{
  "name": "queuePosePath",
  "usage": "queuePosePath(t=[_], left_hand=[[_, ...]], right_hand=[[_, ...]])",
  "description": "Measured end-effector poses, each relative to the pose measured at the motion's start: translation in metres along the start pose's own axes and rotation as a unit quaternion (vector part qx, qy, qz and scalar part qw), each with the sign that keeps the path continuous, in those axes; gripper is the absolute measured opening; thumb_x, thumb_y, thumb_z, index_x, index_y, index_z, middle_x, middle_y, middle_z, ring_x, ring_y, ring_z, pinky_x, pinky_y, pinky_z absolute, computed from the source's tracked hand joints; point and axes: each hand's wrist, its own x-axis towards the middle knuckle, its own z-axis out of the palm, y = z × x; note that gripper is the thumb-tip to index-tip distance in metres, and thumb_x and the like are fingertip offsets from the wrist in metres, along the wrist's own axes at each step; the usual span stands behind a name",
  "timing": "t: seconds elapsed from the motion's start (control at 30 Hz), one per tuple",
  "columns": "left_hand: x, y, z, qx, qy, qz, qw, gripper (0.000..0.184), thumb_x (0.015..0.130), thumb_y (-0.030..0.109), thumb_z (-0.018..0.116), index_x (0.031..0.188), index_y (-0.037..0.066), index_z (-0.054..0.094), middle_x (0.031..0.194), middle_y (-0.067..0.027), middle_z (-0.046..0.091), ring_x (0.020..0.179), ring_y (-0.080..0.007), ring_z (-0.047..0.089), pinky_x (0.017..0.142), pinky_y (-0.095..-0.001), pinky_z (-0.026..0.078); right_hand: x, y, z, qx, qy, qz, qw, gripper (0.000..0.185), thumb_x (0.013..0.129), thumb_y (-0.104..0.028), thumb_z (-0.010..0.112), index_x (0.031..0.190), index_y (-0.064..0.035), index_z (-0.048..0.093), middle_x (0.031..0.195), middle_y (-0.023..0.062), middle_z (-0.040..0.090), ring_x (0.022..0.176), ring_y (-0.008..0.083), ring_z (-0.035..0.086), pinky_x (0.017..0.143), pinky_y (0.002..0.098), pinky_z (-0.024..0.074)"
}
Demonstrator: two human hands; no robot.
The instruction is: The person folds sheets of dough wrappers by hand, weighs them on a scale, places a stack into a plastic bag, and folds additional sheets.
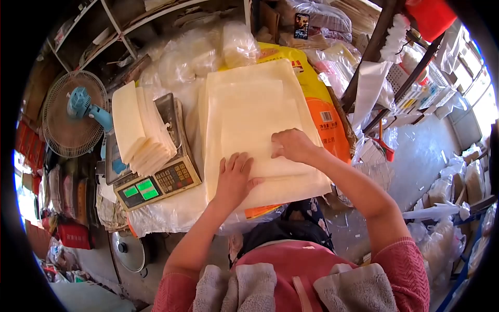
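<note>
Cluttered workroom with a plastic-covered table (171, 214); a fan (79, 102) stands at left. Pale sheets (249, 106) lie stacked on the table, right of a digital scale (174, 177) bearing smaller pale pieces (129, 114). The left hand (236, 179) rests palm-down on the stack, fingers slightly spread; the right hand (293, 145) touches it with fingers curled, whether gripping an edge cannot be told.

Grey floor (423, 148), cluttered shelves (121, 36); bright window (487, 104)
</note>
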Motion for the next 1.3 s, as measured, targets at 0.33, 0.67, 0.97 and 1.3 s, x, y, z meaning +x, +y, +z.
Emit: queuePosePath(t=[0.33, 0.67, 0.97, 1.3], left_hand=[[0.021, -0.057, -0.021, -0.178, -0.075, -0.105, 0.975, 0.032, 0.068, 0.012, 0.072, 0.096, 0.0, 0.06, 0.092, -0.0113, 0.065, 0.089, -0.0274, 0.062, 0.08, -0.0363, 0.047], [0.105, -0.099, 0.052, -0.178, 0.137, -0.342, 0.912, 0.057, 0.082, 0.035, 0.067, 0.122, -0.002, 0.048, 0.106, -0.0192, 0.063, 0.095, -0.0296, 0.062, 0.08, -0.0387, 0.048], [0.118, -0.086, 0.036, -0.059, -0.012, -0.359, 0.931, 0.058, 0.087, 0.038, 0.06, 0.132, 0.005, 0.046, 0.108, -0.0188, 0.063, 0.103, -0.0353, 0.059, 0.086, -0.0419, 0.047], [0.06, -0.107, -0.17, 0.106, 0.249, -0.222, 0.937, 0.049, 0.085, 0.016, 0.063, 0.13, 0.005, 0.047, 0.126, -0.02, 0.05, 0.118, -0.0369, 0.044, 0.102, -0.0439, 0.036]], right_hand=[[-0.066, 0.055, -0.009, 0.032, -0.013, -0.163, 0.986, 0.06, 0.083, -0.032, 0.066, 0.135, -0.0087, 0.046, 0.14, 0.0148, 0.043, 0.13, 0.026, 0.04, 0.108, 0.0422, 0.0289], [0.015, 0.075, -0.009, 0.272, 0.153, 0.305, 0.9, 0.037, 0.081, -0.037, 0.067, 0.081, -0.0007, 0.058, 0.069, 0.0123, 0.061, 0.064, 0.0226, 0.063, 0.059, 0.0345, 0.0486], [0.041, 0.044, 0.014, -0.102, 0.191, 0.04, 0.975, 0.052, 0.095, -0.03, 0.045, 0.143, -0.0135, 0.031, 0.148, 0.0137, 0.028, 0.138, 0.0328, 0.023, 0.111, 0.0479, 0.0194], [0.041, 0.053, 0.04, -0.057, 0.227, 0.043, 0.971, 0.045, 0.097, -0.029, 0.037, 0.139, -0.0121, 0.037, 0.146, 0.0145, 0.033, 0.137, 0.0315, 0.027, 0.112, 0.0475, 0.0178]])
